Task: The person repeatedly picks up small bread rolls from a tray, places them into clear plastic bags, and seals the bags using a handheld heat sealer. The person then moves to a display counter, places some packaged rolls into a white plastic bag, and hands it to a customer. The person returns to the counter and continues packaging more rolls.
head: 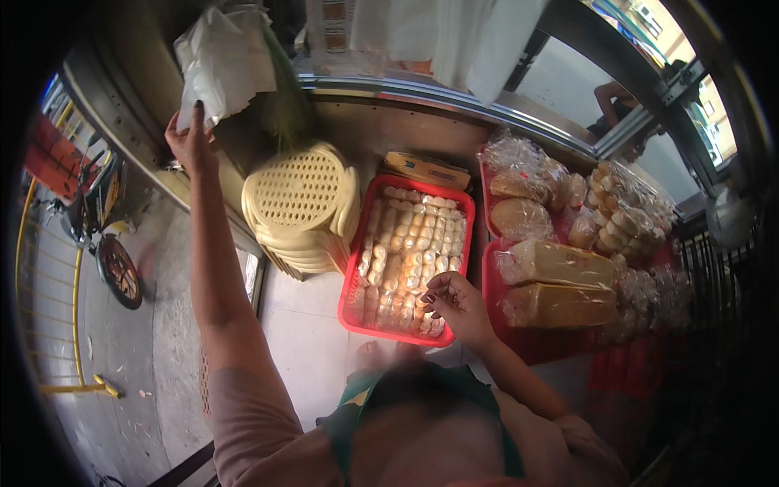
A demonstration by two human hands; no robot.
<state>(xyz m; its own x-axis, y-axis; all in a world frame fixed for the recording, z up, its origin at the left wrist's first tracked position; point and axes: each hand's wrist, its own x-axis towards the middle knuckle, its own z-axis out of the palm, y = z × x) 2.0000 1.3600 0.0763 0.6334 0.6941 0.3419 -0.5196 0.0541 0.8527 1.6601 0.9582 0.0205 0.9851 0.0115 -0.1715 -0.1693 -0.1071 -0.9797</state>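
My left hand (192,143) reaches far up and left, its thumb and fingers pinching the lower corner of a white plastic bag (204,91). The bag hangs in a bunch with sheets of pale paper (246,76). Lower down, my right hand (459,307) hovers over the near right part of a red plastic tray (351,322). Its fingers are loosely curled, and I see nothing in them. Rows of small bread rolls in clear wrapping (414,243) fill that tray.
Stacked cream plastic stools (298,189) stand left of the tray, with a cardboard box (426,169) behind it. Wrapped loaves (560,304) and bagged buns (627,213) sit in red trays at right. A doorway at left shows a motorcycle (115,268) and yellow railing (78,316).
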